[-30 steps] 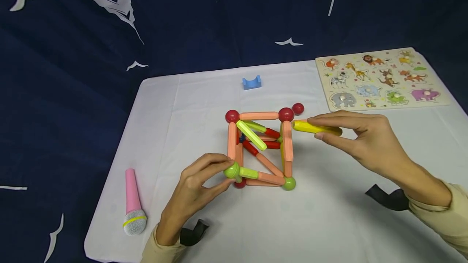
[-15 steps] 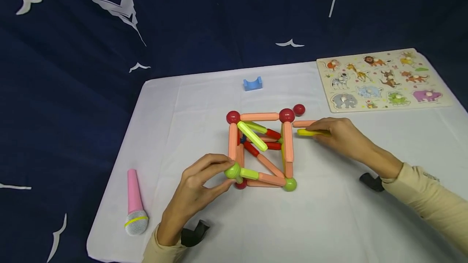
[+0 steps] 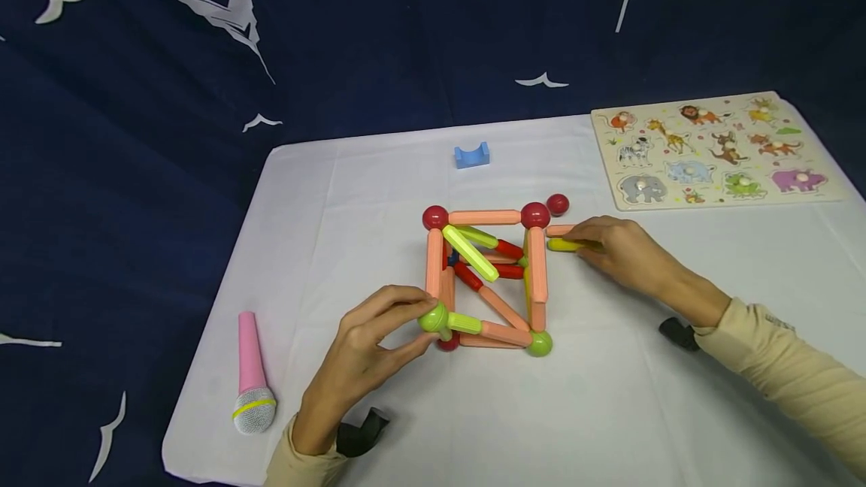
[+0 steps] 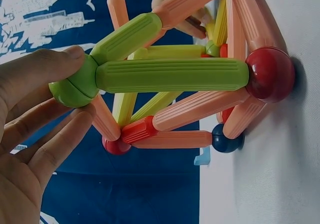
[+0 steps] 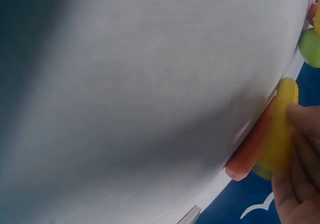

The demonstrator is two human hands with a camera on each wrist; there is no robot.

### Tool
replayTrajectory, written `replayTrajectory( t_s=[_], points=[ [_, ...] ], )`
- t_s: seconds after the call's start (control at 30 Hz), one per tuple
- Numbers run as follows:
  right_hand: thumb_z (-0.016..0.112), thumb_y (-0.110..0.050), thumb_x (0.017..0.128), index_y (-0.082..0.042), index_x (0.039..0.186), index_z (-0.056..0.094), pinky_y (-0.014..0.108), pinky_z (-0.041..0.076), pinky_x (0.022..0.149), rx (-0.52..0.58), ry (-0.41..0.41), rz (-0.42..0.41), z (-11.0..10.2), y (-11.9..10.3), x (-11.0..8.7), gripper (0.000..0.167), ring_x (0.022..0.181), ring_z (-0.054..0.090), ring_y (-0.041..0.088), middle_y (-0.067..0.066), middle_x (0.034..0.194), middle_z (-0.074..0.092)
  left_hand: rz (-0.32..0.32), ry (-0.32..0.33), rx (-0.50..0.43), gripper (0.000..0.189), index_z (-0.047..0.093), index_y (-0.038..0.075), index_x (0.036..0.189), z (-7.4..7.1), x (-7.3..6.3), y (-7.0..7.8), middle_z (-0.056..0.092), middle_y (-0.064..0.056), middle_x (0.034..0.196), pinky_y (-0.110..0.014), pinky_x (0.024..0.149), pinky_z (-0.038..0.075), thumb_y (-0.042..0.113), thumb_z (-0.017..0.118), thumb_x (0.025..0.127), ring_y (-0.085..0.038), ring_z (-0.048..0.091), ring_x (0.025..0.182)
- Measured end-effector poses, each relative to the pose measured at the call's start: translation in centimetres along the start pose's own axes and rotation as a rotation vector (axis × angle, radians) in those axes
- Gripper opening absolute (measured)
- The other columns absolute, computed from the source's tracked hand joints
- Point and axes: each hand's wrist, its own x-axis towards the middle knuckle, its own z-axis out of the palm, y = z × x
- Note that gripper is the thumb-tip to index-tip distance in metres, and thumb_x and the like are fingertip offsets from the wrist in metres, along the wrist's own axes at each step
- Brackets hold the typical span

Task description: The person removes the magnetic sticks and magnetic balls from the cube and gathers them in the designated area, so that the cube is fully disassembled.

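Note:
A toy frame of ribbed sticks and balls [image 3: 537, 265] stands mid-table. My left hand [image 3: 368, 344] pinches the green ball [image 3: 434, 317] at its near left top corner; in the left wrist view, thumb and fingertips meet that ball [image 4: 75, 86], from which two green sticks [image 4: 172, 75] run. Right of the frame, my right hand [image 3: 625, 258] holds a yellow building stick [image 3: 563, 245] low over the table. Just behind lies an orange stick [image 3: 558, 231], partly hidden by the fingers; whether they touch it I cannot tell. The right wrist view shows the yellow stick [image 5: 280, 129] beside the orange one [image 5: 250, 151].
Behind the frame's right corner sits a loose red ball [image 3: 558, 205]. A blue curved block [image 3: 471, 155] lies farther back. An animal puzzle board [image 3: 717, 152] occupies the back right, and a pink toy microphone [image 3: 252, 367] lies at left. Dark cloth hangs behind the table.
My right hand has come down to the table and left with the yellow stick, and the orange stick has come into sight beside it. The left hand keeps its hold on the green ball.

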Motion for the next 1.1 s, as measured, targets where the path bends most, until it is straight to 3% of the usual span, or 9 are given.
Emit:
replayTrajectory(
  t_s=[0.3, 0.43, 0.53, 0.6, 0.7, 0.87, 0.97, 1.1],
  points=[
    [0.075, 0.001, 0.084, -0.002, 0.116, 0.072, 0.052, 0.053, 0.089, 0.011, 0.097, 0.004, -1.0, -1.2, -0.4, 0.032, 0.106, 0.065, 0.032, 0.013, 0.111, 0.071, 0.006, -0.007, -0.003, 0.043, 0.072, -0.002, 0.111, -0.1, 0.1, -0.1, 0.065, -0.009, 0.111, -0.023, 0.090, 0.053, -0.005, 0.085, 0.070, -0.021, 0.064, 0.100],
    [0.073, -0.004, 0.088, 0.000, 0.117, 0.071, 0.037, 0.057, 0.066, 0.035, 0.158, 0.057, -1.7, -3.5, -0.7, 0.030, 0.098, 0.068, 0.032, 0.017, 0.111, 0.071, 0.005, -0.009, -0.002, 0.042, 0.072, -0.002, 0.110, -0.1, 0.1, -0.1, 0.065, -0.009, 0.111, -0.023, 0.090, 0.053, -0.005, 0.085, 0.070, -0.022, 0.064, 0.100],
    [0.069, -0.009, 0.092, 0.002, 0.117, 0.070, 0.026, 0.043, 0.046, 0.062, 0.208, 0.083, -2.3, -5.9, -0.8, 0.028, 0.090, 0.069, 0.030, 0.018, 0.110, 0.070, 0.009, -0.006, -0.005, 0.042, 0.072, -0.002, 0.110, -0.1, 0.1, -0.1, 0.065, -0.009, 0.111, -0.023, 0.090, 0.053, -0.005, 0.085, 0.071, -0.022, 0.064, 0.100],
    [0.068, -0.013, 0.093, 0.003, 0.118, 0.070, 0.024, 0.038, 0.041, 0.077, 0.234, 0.099, -2.8, -7.5, -0.9, 0.029, 0.085, 0.068, 0.028, 0.018, 0.111, 0.070, 0.014, -0.003, -0.007, 0.042, 0.072, -0.003, 0.110, -0.1, 0.1, -0.1, 0.065, -0.010, 0.111, -0.023, 0.090, 0.053, -0.005, 0.085, 0.070, -0.022, 0.064, 0.099],
    [0.068, -0.021, 0.094, 0.003, 0.120, 0.068, 0.026, 0.040, 0.040, 0.084, 0.250, 0.131, -3.3, -9.7, -1.0, 0.035, 0.079, 0.067, 0.027, 0.018, 0.113, 0.069, 0.017, 0.001, -0.008, 0.043, 0.072, -0.003, 0.110, -0.1, 0.1, -0.1, 0.065, -0.010, 0.111, -0.023, 0.089, 0.053, -0.006, 0.085, 0.070, -0.022, 0.064, 0.099],
    [0.071, -0.033, 0.091, 0.004, 0.124, 0.065, 0.040, 0.057, 0.058, 0.010, 0.233, 0.163, -3.5, -11.8, -0.9, 0.050, 0.099, 0.066, 0.041, 0.024, 0.114, 0.067, 0.012, 0.002, -0.007, 0.043, 0.072, -0.003, 0.110, 0.0, 0.0, -0.1, 0.065, -0.010, 0.111, -0.023, 0.090, 0.053, -0.006, 0.085, 0.070, -0.021, 0.064, 0.099],
    [0.074, -0.037, 0.088, 0.006, 0.124, 0.064, 0.040, 0.056, 0.056, -0.073, 0.231, 0.137, -3.3, -12.3, -0.9, 0.058, 0.087, 0.068, 0.041, 0.028, 0.110, 0.067, 0.013, 0.003, -0.005, 0.042, 0.072, -0.002, 0.110, 0.0, 0.0, 0.0, 0.065, -0.009, 0.111, -0.023, 0.090, 0.053, -0.006, 0.085, 0.070, -0.021, 0.065, 0.099],
    [0.078, -0.039, 0.084, 0.007, 0.124, 0.064, 0.030, 0.040, 0.042, -0.139, 0.218, 0.131, -3.3, -12.6, -0.8, 0.062, 0.058, 0.058, 0.026, 0.025, 0.094, 0.071, 0.015, 0.004, -0.003, 0.042, 0.072, -0.002, 0.110, 0.0, 0.0, 0.0, 0.065, -0.009, 0.110, -0.023, 0.090, 0.053, -0.006, 0.085, 0.070, -0.021, 0.065, 0.099]
  ],
)
